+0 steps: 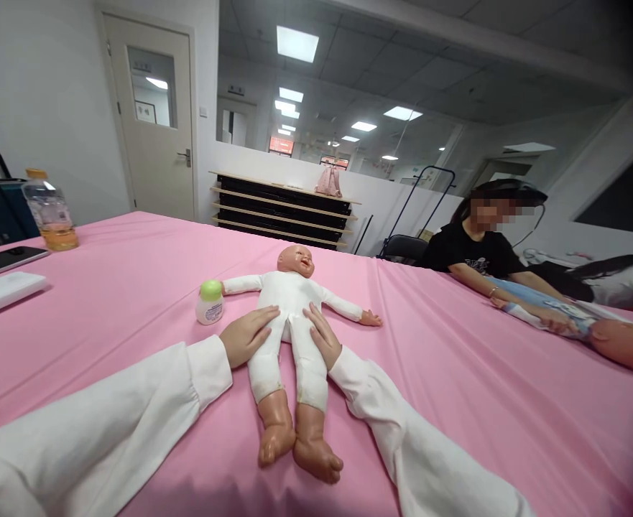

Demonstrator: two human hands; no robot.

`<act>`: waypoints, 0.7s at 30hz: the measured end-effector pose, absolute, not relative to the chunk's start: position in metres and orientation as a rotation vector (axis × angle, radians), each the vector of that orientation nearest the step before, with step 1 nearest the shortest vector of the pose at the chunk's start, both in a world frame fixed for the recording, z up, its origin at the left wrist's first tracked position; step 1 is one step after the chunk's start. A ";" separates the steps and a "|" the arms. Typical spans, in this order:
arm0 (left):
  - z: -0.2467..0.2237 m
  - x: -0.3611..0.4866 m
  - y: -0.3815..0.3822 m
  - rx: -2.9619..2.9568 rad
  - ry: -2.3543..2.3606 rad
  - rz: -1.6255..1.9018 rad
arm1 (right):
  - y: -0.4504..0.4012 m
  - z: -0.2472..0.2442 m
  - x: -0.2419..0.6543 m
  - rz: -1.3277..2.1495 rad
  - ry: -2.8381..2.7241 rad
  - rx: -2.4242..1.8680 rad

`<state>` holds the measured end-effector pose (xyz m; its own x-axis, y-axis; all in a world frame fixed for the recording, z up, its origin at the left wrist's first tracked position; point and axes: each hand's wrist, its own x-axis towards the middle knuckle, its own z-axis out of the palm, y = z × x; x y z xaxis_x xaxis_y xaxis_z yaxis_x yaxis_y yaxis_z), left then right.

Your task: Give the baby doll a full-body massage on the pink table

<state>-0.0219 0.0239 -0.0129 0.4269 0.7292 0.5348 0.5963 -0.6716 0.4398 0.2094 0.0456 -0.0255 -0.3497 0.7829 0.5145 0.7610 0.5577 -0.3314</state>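
A baby doll (293,298) with a white cloth body lies on its back on the pink-covered table (159,287), head away from me and bare feet toward me. My left hand (247,334) rests flat on the doll's hip at the left, fingers stretched out. On the opposite hip lies my right hand (323,336), its fingers also extended against the white cloth. Neither hand grips anything. A small jar (210,307) with a green lid stands beside the doll's arm, left of its body.
At the far left are a bottle (52,215) with a yellow cap, a phone (3,263) and a white case (6,293). At the right, a person in black (472,248) leans over another doll (626,343) on the table.
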 end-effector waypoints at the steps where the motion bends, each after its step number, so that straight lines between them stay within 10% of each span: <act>1: -0.013 -0.023 0.021 2.528 1.122 1.055 | 0.039 -0.025 0.209 0.061 -2.176 -1.205; 21: -0.006 -0.017 -0.026 2.727 0.493 1.016 | -0.026 0.010 0.201 0.135 -2.620 -0.417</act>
